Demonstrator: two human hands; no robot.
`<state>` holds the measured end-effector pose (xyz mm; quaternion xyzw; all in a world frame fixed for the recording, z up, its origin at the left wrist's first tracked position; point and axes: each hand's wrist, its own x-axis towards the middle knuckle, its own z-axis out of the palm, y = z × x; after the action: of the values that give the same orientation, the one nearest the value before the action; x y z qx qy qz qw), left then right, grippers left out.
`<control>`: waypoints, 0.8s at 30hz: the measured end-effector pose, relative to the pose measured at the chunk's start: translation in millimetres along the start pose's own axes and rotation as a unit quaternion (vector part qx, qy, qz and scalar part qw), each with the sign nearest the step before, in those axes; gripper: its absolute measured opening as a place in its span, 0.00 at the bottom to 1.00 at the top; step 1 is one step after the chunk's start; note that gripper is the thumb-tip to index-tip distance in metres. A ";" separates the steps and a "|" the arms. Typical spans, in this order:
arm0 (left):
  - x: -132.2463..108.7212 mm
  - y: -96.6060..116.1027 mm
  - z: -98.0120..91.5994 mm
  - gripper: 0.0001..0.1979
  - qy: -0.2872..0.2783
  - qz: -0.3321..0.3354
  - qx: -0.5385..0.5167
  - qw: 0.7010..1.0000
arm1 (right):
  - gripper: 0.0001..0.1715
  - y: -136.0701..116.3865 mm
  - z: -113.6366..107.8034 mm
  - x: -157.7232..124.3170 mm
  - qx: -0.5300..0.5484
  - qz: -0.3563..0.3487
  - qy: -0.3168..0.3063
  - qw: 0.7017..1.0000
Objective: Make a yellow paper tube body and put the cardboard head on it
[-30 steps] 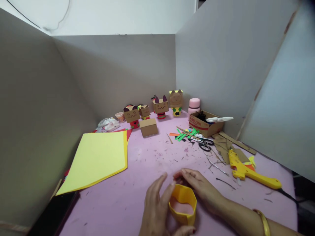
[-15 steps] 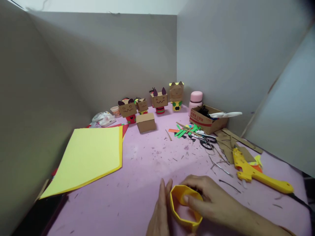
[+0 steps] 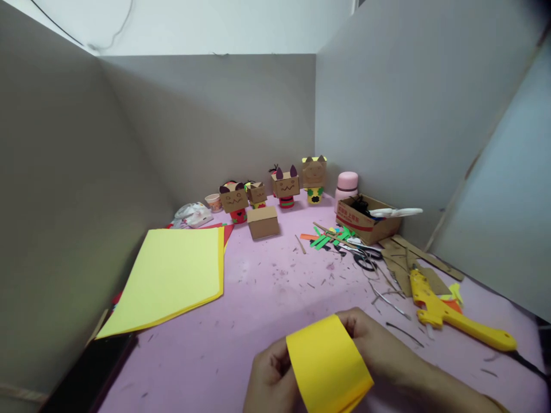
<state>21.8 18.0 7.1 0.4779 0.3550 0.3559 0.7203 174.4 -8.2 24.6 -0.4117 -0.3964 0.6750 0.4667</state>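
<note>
A ring of yellow foam sheet or card (image 3: 328, 362) is tipped on its side near the front edge of the view, its smooth outer wall facing me. My left hand (image 3: 272, 376) grips it from the left, fingers curled at its rim. On the other side my right hand (image 3: 373, 344) is closed on the right rim, its fingertips partly hidden behind the ring. Nearest to the right hand lie a thin dark strip (image 3: 404, 334) and a yellow glue gun (image 3: 447, 312).
Yellow sheets (image 3: 181, 275) lie at the left above a dark phone-like slab (image 3: 92, 373). A small cardboard box (image 3: 263, 223) stands before several cardboard figures (image 3: 286, 186). Scissors (image 3: 365, 261), paper scraps (image 3: 329, 238), an open carton (image 3: 365, 221) and a pink bottle (image 3: 346, 189) are at the right.
The yellow ring has been turned from standing with its opening upward to lying on its side. My left hand has gone from flat to gripping it. The camera view has shifted slightly upward.
</note>
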 end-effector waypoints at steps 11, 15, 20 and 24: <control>-3.1 -3.2 -9.9 0.11 0.047 -0.020 0.078 0.996 | 0.09 10.3 0.8 2.9 -0.039 -0.009 -0.037 0.998; -4.6 -4.4 -11.9 0.07 0.034 0.004 0.114 0.993 | 0.13 10.7 2.7 1.1 -0.080 0.013 0.003 0.997; -5.2 -2.6 -12.5 0.06 0.016 0.026 0.179 0.983 | 0.18 11.6 4.4 -1.3 -0.075 0.022 0.008 0.997; -4.6 -2.1 -14.8 0.05 0.007 0.043 0.206 0.978 | 0.18 11.5 4.5 -1.3 -0.073 0.025 0.015 0.997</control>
<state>7.3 19.9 1.6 0.6284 0.4046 0.3090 0.5882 167.1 -13.0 15.8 -0.4647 -0.4274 0.6492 0.4241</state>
